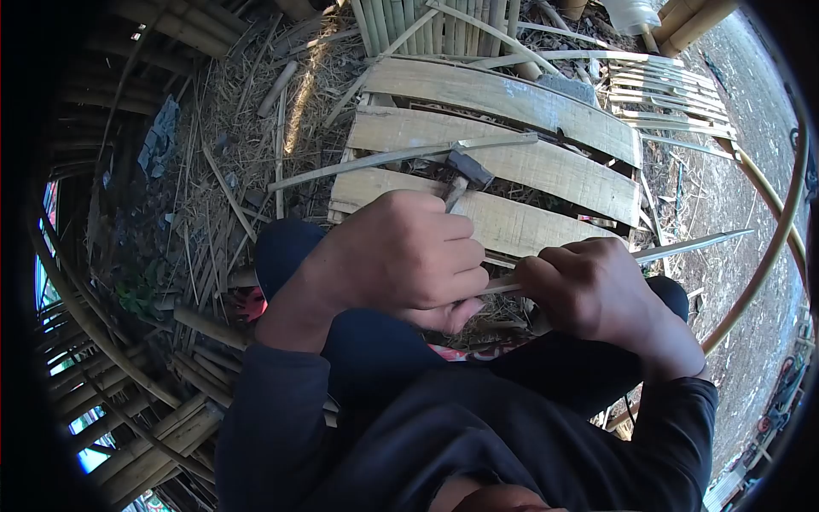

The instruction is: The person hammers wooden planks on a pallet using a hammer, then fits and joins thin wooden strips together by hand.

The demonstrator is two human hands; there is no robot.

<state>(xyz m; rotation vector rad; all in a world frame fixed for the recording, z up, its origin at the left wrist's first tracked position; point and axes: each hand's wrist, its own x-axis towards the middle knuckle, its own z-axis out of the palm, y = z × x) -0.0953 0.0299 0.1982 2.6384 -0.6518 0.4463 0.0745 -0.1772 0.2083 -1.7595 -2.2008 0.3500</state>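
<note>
My left hand (422, 256) is curled closed, its thumb side at one end of a thin bamboo strip (503, 287). My right hand (589, 286) is wrapped round the same strip, which sticks out past it to the right in a narrow, pale end. Just beyond my left hand, a hammer (471, 169) has its dark metal head over a low slatted wooden platform (503, 162). Its handle runs behind my left knuckles, so the lower part is hidden. Another long split bamboo strip (367, 162) lies across the platform, beside the hammer head.
An upright bamboo panel (435, 30) stands behind the platform. Woven slats (674, 98) lie at the back right, near a curved bamboo pole (768, 247). Straw and bamboo scraps (230, 162) cover the ground at left. Stacked bamboo (162, 444) is at the lower left.
</note>
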